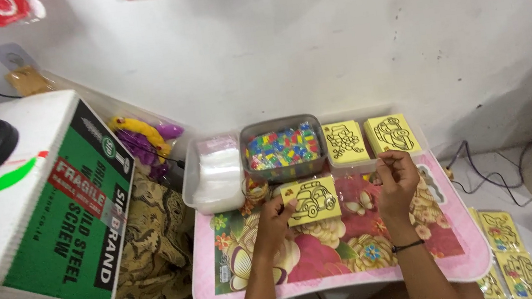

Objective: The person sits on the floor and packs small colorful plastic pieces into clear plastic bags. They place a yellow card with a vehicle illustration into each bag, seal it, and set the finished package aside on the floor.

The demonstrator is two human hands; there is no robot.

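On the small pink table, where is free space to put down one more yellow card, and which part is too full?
Free: the flowered table top near the front edge, between the two forearms and below the car card in the left hand. Also the right strip beside the right hand. Crowded: the back, with grey bead tub, clear bag tray and card stacks.

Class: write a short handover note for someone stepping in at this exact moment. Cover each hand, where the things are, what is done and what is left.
Left hand: holds a yellow car card by its left edge, over the pink floral table.
Right hand: raised beside the card, fingertips pinched near the right card stack; whether it grips anything cannot be told.
Behind: a second card stack, a grey tub of coloured bits, a clear bag tray.
More cards lie on the floor, right.
Done: one card taken up.
Left: both stacks untouched otherwise.
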